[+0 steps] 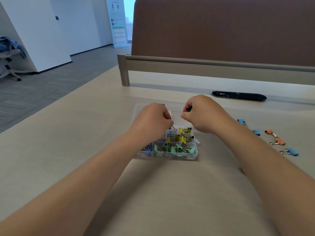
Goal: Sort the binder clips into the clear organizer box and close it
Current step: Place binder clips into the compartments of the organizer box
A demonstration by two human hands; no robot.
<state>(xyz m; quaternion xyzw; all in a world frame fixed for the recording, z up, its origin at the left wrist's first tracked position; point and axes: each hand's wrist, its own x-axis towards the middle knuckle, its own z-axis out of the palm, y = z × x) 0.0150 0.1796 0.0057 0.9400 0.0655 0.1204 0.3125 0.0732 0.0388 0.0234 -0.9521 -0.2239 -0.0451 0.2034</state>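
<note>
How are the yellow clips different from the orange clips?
The yellow clips sit inside the clear box; the orange clips lie loose on the table, to the right. There are several yellow clips but only two orange ones. Both kinds have silver wire handles.

A brown partition [221,28] backs the pale surface [85,133]; a black grommet [238,96] (oval) sits near it, an office chair [8,62] far left.

yellow clips [180,136], green clips [172,148], clear box [194,155]
</note>
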